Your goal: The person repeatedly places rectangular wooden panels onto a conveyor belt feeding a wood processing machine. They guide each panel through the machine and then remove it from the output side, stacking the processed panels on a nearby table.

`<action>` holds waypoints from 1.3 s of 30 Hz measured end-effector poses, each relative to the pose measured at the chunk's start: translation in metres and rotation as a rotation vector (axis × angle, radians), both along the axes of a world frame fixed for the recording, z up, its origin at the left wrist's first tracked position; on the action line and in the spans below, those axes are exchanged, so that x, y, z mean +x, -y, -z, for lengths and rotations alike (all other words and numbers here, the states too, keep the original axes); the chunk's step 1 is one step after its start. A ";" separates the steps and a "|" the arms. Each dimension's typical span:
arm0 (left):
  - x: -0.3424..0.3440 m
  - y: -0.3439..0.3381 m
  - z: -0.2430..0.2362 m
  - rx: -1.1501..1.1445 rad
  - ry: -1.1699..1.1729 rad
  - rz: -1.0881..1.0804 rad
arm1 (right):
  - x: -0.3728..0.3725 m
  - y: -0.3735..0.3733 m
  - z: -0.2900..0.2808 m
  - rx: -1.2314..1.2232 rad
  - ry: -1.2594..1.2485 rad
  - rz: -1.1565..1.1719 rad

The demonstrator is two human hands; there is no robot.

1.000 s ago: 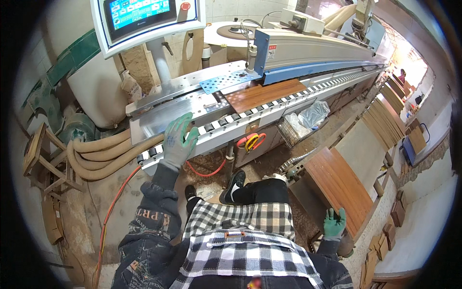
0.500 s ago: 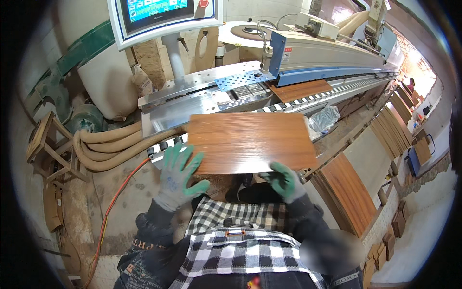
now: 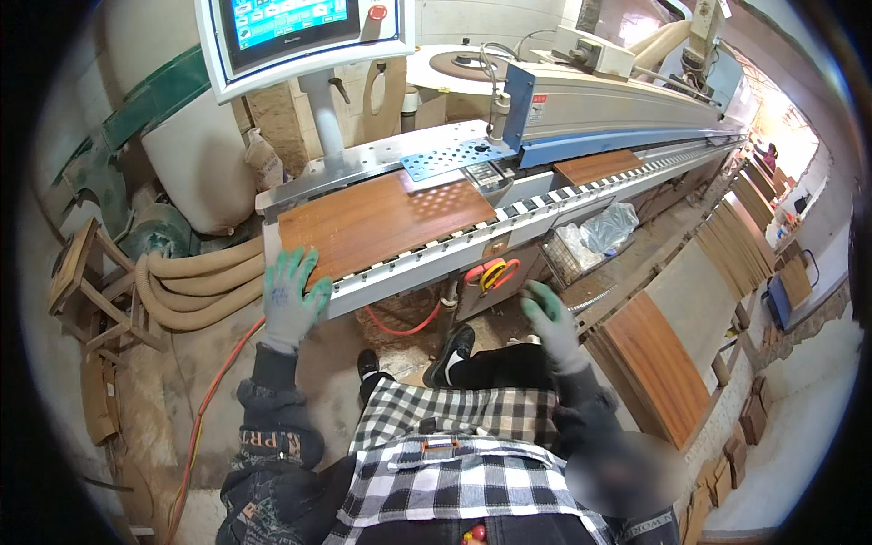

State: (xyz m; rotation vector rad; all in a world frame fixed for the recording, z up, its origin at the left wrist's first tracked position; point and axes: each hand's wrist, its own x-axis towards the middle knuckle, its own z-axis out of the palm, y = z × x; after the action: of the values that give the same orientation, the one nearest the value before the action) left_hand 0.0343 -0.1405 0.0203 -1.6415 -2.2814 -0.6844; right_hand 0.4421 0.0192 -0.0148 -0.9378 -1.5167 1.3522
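Note:
A brown wood-grain board [image 3: 372,227] lies flat on the feed bed of a long woodworking machine, its right end under a perforated blue plate [image 3: 454,160]. At the board's near left corner, my left hand [image 3: 292,304], in a grey and green glove, rests with its fingers spread. My right hand [image 3: 551,322], gloved the same way, hangs in the air in front of the machine, holding nothing, its fingers loosely bent and apart. Farther along the roller track [image 3: 536,202], a second brown board [image 3: 598,167] sits beneath the machine's beam.
A control screen [image 3: 295,27] stands above the bed. Scissors with red and yellow handles [image 3: 491,273] hang on the machine's front. To the right is a stack of brown boards [image 3: 647,363]. Beige hoses [image 3: 195,291] and an orange cable [image 3: 213,391] lie at the left.
The brown board has gone from between my hands onto the machine bed, away and to the left. My left hand has followed it leftward; the second board has shifted right along the track.

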 end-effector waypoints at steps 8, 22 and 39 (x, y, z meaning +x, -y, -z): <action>-0.014 -0.017 -0.005 0.017 0.021 -0.022 | 0.195 0.014 0.051 0.324 1.494 0.693; -0.015 -0.013 0.007 0.084 -0.063 -0.126 | 0.185 0.077 0.053 0.571 1.467 0.692; -0.026 -0.004 0.006 0.064 0.016 0.023 | 0.234 0.099 0.130 -0.411 -0.658 0.932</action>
State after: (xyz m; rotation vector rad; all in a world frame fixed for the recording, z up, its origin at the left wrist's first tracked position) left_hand 0.0085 -0.1364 0.0143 -1.6406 -2.2305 -0.7704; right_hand 0.6759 -0.0801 -0.1451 -1.0928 -0.2125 1.0851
